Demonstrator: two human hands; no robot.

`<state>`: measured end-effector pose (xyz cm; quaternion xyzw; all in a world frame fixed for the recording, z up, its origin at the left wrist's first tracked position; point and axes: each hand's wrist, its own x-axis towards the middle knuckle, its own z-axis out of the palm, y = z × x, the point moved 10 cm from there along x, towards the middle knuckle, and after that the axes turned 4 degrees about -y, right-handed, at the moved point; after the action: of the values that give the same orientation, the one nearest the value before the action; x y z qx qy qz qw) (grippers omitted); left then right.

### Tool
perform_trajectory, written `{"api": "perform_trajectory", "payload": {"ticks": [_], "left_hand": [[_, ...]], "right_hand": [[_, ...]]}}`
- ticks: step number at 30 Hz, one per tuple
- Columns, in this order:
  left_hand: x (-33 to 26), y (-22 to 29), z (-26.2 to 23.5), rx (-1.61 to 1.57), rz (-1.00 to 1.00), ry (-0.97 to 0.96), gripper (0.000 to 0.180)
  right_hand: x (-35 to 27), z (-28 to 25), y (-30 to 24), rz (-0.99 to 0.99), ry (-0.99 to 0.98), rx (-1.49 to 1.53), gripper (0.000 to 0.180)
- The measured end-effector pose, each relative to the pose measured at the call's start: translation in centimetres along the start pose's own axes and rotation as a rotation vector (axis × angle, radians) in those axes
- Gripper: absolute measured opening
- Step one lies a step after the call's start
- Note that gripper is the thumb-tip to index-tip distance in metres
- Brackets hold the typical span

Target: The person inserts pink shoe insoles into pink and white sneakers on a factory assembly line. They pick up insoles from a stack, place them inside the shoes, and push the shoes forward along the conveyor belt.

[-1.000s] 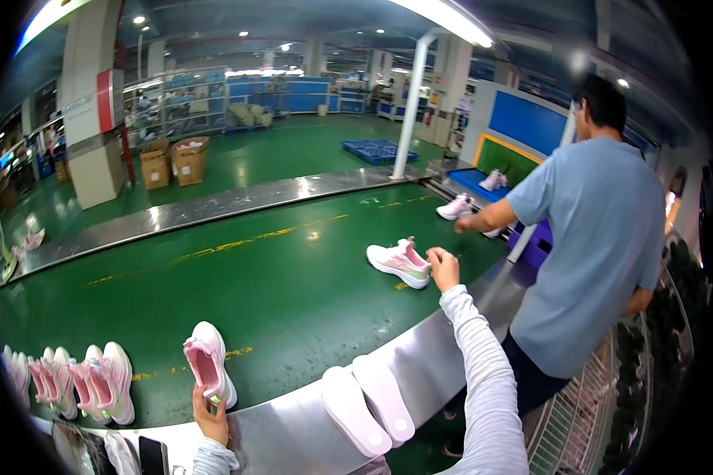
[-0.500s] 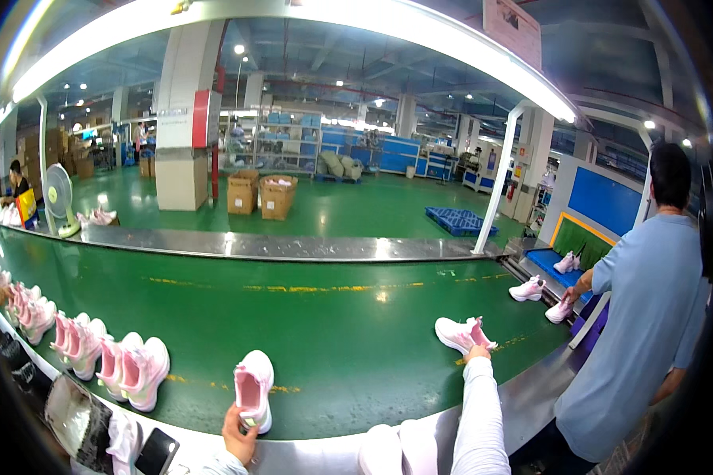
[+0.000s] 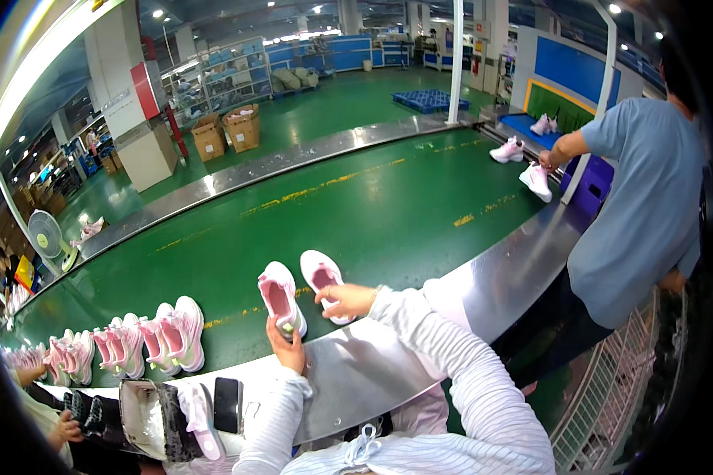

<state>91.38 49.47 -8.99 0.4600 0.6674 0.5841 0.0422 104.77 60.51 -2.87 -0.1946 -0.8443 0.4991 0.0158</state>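
Observation:
Two pink-and-white sneakers stand side by side on the green conveyor belt in front of me, toes pointing away. My left hand [image 3: 287,347] grips the heel of the left sneaker [image 3: 278,286], its fingers closed around the back. Reaching across from the right, my right hand [image 3: 350,301] is closed on the heel end of the right sneaker [image 3: 318,267]. The hand hides part of that shoe's opening and heel. To the left, several matching sneakers [image 3: 184,332] stand in a row of pairs along the belt's near edge.
A phone [image 3: 228,405], a white-and-pink shoe [image 3: 200,419] and a clear-lined box [image 3: 142,419] lie on the near ledge. At right, a co-worker in a blue shirt [image 3: 638,190] holds a sneaker [image 3: 536,182] near another sneaker [image 3: 506,150]. Another person's hands show at far left.
My right hand has brought its sneaker leftward from the belt's right side to beside the left one. My view has turned and dipped. The co-worker's sneaker now tilts toe-down.

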Motion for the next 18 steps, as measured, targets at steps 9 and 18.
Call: {"api": "perform_trajectory", "payload": {"ticks": [9,18], "left_hand": [[-3.0,10.1,0.7,0.209,0.411,-0.128,0.049],[9.4,4.2,9.4,0.287,0.33,-0.254,0.057]], "right_hand": [[-25.8,-9.7,8.3,0.676,0.832,-0.722,0.054],[-25.6,-4.6,10.0,0.928,0.484,-0.708,0.082]]}}
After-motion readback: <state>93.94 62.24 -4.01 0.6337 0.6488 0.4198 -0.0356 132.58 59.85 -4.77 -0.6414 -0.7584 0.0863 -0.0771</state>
